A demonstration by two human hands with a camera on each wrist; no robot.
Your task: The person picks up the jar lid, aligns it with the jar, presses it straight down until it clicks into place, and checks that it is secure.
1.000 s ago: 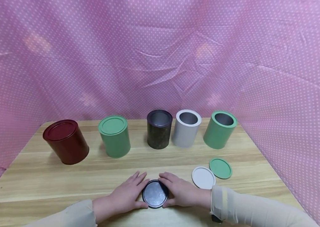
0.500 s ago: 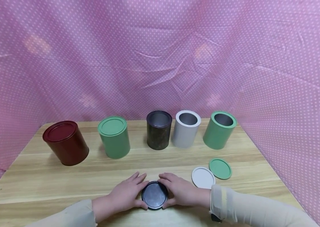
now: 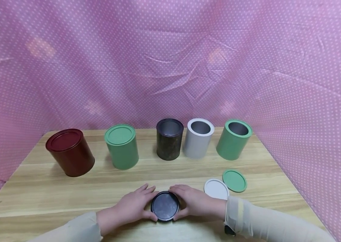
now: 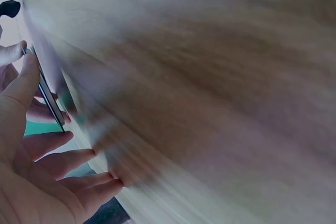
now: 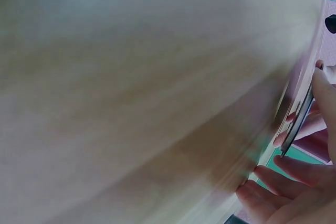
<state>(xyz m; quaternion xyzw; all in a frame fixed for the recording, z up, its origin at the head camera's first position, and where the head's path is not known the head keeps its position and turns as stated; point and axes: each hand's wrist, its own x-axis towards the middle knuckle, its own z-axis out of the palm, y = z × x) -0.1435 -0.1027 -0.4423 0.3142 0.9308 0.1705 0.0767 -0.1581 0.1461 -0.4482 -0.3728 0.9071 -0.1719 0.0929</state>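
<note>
Between both hands, a round black lid (image 3: 165,206) is held by its edge near the table's front. My left hand (image 3: 132,208) holds its left side with thumb and index finger, the other fingers spread. On the opposite side, my right hand (image 3: 196,204) pinches the rim in the same way. Seen edge-on in the left wrist view, the lid (image 4: 51,98) lies between the fingers of both hands. The right wrist view also shows the thin lid (image 5: 299,121), held at a slant in that picture. Behind it stands an open black can (image 3: 169,148).
An open white can (image 3: 197,146) and an open green can (image 3: 230,148) stand at back right. Further left are a lidded green can (image 3: 123,154) and a lidded dark red can (image 3: 75,158). A white lid (image 3: 215,189) and green lid (image 3: 235,180) lie beside my right forearm.
The black lid and both hands have risen very slightly relative to the cans. The grip on the rim looks the same, and the cans and other lids have stayed where they were.
</note>
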